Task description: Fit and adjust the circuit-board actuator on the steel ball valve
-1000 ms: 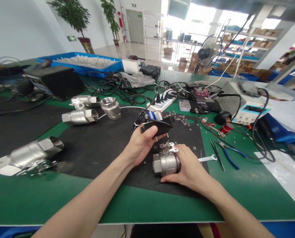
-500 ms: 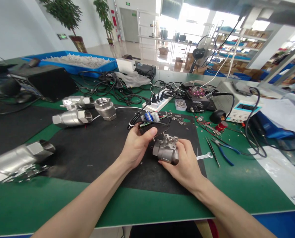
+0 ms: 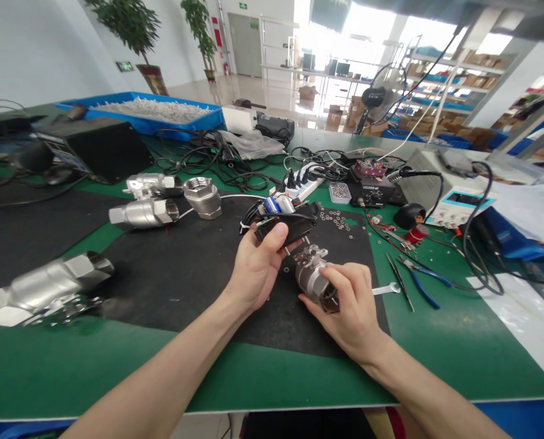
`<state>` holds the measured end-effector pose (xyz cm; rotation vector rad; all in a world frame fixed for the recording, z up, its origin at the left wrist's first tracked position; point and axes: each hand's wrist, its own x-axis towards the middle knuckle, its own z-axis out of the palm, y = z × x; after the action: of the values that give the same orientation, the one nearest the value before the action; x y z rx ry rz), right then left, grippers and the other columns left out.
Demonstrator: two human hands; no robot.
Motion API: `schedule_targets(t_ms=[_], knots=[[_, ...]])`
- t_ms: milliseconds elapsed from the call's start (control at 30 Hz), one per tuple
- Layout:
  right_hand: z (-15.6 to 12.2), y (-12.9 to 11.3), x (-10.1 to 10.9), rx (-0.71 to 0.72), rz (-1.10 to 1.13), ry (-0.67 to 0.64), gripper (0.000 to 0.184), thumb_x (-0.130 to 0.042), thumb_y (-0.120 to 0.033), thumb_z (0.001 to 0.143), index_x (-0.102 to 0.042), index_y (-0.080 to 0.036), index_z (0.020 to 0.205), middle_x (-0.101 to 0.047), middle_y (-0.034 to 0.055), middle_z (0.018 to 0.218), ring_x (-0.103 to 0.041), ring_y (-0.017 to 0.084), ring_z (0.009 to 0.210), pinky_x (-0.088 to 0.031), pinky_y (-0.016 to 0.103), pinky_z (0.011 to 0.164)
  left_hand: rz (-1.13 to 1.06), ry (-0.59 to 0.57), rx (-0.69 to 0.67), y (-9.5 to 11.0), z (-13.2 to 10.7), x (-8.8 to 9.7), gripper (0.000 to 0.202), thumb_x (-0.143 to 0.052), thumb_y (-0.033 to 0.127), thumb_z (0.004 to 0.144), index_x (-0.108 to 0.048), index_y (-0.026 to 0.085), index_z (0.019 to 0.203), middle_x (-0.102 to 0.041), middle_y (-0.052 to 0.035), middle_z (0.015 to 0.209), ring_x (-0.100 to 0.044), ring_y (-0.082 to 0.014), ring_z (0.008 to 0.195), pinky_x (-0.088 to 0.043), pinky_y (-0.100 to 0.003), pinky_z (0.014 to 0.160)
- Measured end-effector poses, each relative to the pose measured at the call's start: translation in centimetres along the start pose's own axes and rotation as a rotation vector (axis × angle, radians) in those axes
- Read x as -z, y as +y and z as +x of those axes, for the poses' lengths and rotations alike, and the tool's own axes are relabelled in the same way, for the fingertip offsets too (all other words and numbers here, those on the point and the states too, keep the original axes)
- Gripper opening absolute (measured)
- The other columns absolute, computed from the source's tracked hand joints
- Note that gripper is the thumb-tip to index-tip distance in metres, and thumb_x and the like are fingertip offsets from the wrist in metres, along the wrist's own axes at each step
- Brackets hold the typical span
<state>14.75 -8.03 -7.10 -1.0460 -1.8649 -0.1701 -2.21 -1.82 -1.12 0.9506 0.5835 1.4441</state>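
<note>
My left hand (image 3: 259, 265) grips a black electronic module (image 3: 290, 230) with blue and silver cylindrical parts on top and a loop of black cable at its left. Thin metal studs stick out from its underside. My right hand (image 3: 351, 305) is closed around a steel ball valve (image 3: 311, 275), whose mounting flange faces up and toward the module. A small gap lies between the studs and the flange. Small washers (image 3: 340, 219) lie scattered on the black mat (image 3: 175, 274) beyond the module. An open-end wrench (image 3: 387, 289) rests just right of my right hand.
More steel valves (image 3: 144, 213) stand at the left, with a large one (image 3: 55, 283) nearer me. To the right lie tweezers (image 3: 399, 281), blue-handled pliers (image 3: 422, 283) and a power supply (image 3: 463, 204). A power strip (image 3: 301, 186) and tangled cables run along the back.
The valve in my right hand has turned, so its open end now faces more toward me. My left hand has tilted the module, showing its black side and studs. The camera view has shifted slightly.
</note>
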Motion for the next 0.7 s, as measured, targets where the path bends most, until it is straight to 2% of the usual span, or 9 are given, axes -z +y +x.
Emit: schedule_targets(t_ms=[67, 167, 333, 700], knots=[[-0.1, -0.3, -0.2, 0.066, -0.012, 0.029, 0.059, -0.082, -0.02, 0.085, -0.053, -0.018, 0.136, -0.063, 0.0148, 0.119, -0.056, 0.03, 0.107, -0.055, 0.052, 0.091, 0.02, -0.002, 0.011, 0.0, -0.1, 0.0, 0.046, -0.077, 0.038, 0.086, -0.064, 0.015, 0.123, -0.07, -0.0129, 0.129, -0.071, -0.0247, 0.111, -0.058, -0.041, 0.099], [-0.1, -0.6, -0.5, 0.125, -0.015, 0.053, 0.059, -0.084, -0.016, 0.082, -0.056, -0.013, 0.133, -0.065, 0.0164, 0.12, -0.057, 0.03, 0.108, -0.055, 0.05, 0.092, 0.052, 0.009, 0.043, -0.1, -0.2, 0.1, 0.044, -0.081, 0.035, 0.082, -0.066, 0.013, 0.117, -0.068, -0.0129, 0.134, -0.068, -0.023, 0.118, -0.054, -0.037, 0.108], [0.0, -0.5, -0.6, 0.105, -0.002, 0.04, 0.06, -0.085, -0.016, 0.08, -0.057, -0.012, 0.133, -0.065, 0.016, 0.119, -0.057, 0.03, 0.107, -0.054, 0.05, 0.093, 0.091, -0.004, 0.034, -0.6, -0.4, 0.2, 0.053, -0.084, 0.029, 0.079, -0.063, 0.019, 0.127, -0.067, -0.009, 0.138, -0.064, -0.0203, 0.128, -0.045, -0.034, 0.119], [-0.3, -0.2, -0.7, 0.103, 0.001, 0.029, 0.059, -0.086, -0.018, 0.081, -0.056, -0.011, 0.132, -0.064, 0.0164, 0.118, -0.056, 0.03, 0.107, -0.054, 0.049, 0.092, 0.147, -0.037, 0.036, -1.3, -0.5, 0.6, 0.057, -0.082, 0.029, 0.082, -0.058, 0.018, 0.133, -0.067, -0.0108, 0.136, -0.065, -0.0211, 0.124, -0.049, -0.036, 0.113]])
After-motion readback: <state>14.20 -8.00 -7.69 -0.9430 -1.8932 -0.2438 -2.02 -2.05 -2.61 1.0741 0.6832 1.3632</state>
